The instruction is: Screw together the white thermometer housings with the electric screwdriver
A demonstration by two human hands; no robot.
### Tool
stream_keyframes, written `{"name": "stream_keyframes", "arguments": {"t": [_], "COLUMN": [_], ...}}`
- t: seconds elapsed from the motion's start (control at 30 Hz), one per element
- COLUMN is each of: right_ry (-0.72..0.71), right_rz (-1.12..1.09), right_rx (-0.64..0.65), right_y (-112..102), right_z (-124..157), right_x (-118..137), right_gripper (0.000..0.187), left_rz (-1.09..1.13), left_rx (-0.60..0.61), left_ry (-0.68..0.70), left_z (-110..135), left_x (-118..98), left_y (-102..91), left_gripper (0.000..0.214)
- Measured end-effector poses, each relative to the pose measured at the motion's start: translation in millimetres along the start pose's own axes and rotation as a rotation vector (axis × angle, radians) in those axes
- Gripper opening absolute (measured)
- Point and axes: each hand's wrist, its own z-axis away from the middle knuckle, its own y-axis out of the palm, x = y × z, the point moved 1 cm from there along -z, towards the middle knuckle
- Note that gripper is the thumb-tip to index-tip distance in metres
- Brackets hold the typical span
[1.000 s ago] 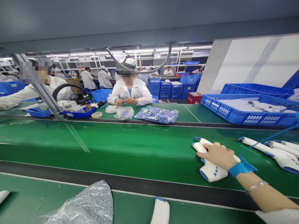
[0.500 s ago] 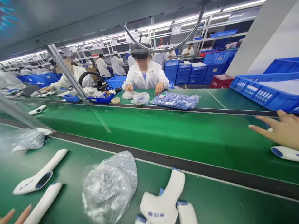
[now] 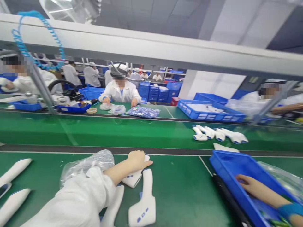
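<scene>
My left hand is closed over the handle of a white handheld infrared thermometer on the green bench, its thumb pointing right. Just in front lies another white thermometer with blue buttons, and one more is partly covered by my sleeve. A clear plastic bag sits behind my left forearm. Far to the right, my right hand reaches into a long blue bin with fingers curled. Whatever is between those fingers is too small or hidden to make out. Small green pieces lie near its wrist.
More thermometers lie at the left edge. Beyond the bench runs a green conveyor carrying several thermometers. A black bar lies along the bin's left side. Across the conveyor, a person sits near blue crates.
The view has swung right and upward. My left hand has moved from the lower left onto a thermometer. My right hand has gone from spread above the conveyor into the blue bin.
</scene>
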Motion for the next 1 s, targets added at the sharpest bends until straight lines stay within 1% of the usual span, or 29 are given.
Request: {"name": "stream_keyframes", "arguments": {"t": [0.07,0.13,0.17,0.23,0.3,0.4,0.47,0.5,0.57,0.63,0.7,0.77,0.8,0.83,0.87,0.93,0.97,1.0], "right_ry": [0.001,0.009,0.016,0.018,-0.015,-0.108,-0.158,-0.175,-0.198,-0.207,-0.201,-0.189,-0.197,-0.219,-0.255,-0.368,-0.430,-0.502], "right_rz": [-0.013,0.005,0.023,0.066,0.102,0.142,0.168,0.182,0.193,0.166,0.106,0.021,-0.040,-0.112,-0.183,-0.368,-0.467,-0.651], "right_rx": [0.076,0.080,0.070,0.048,0.051,0.120,0.195,0.229,0.262,0.229,0.149,0.048,-0.002,-0.047,-0.084,-0.138,-0.162,-0.187], "right_y": [4.4,8.8,9.9,8.2,0.5,-14.9,-19.0,-18.0,-11.5,-4.1,-1.6,-5.2,-8.0,-10.5,-11.9,-10.5,-7.9,-5.0], "right_z": [8.5,6.6,3.8,-1.5,-2.2,10.0,23.6,30.1,39.1,41.6,39.8,38.7,39.9,42.8,47.2,60.9,69.5,78.9], "right_x": [-3.5,1.8,5.6,12.1,13.8,4.8,-6.7,-13.1,-26.0,-37.9,-47.0,-48.9,-45.1,-37.3,-25.2,10.3,31.8,54.3], "right_gripper": [0.018,0.011,0.009,0.008,0.012,0.011,0.006,0.008,0.011,0.012,0.016,0.019,0.018,0.022,0.035,0.059,0.063,0.062], "left_rz": [-0.032,-0.047,-0.046,-0.028,0.017,0.121,0.266,0.392,0.703,0.968,1.092,1.197,1.256,1.318,1.375,1.461,1.490,1.511], "left_rx": [0.007,-0.005,-0.019,-0.068,-0.134,-0.209,-0.252,-0.268,-0.252,-0.191,-0.128,-0.097,-0.076,-0.051,-0.021,0.062,0.106,0.145], "left_ry": [0.014,0.045,0.063,0.095,0.114,0.144,0.187,0.219,0.291,0.342,0.369,0.390,0.392,0.388,0.380,0.367,0.368,0.377], "left_z": [-14.3,-17.8,-16.8,-11.4,-2.9,14.4,27.5,33.8,44.2,50.9,54.7,57.7,59.2,60.6,62.0,63.6,63.7,63.2], "left_x": [-18.3,-30.9,-35.8,-43.4,-47.1,-44.3,-40.4,-39.3,-40.8,-47.8,-58.2,-69.3,-74.7,-80.1,-85.6,-97.3,-103.4,-109.3], "left_y": [10.7,15.6,14.8,6.7,-7.8,-31.3,-42.0,-45.0,-46.2,-42.6,-37.2,-32.0,-29.3,-26.3,-23.0,-14.8,-10.2,-5.3], "left_gripper": [0.036,0.034,0.034,0.032,0.026,0.021,0.020,0.018,0.016,0.026,0.034,0.038,0.040,0.042,0.045,0.055,0.060,0.063]}}
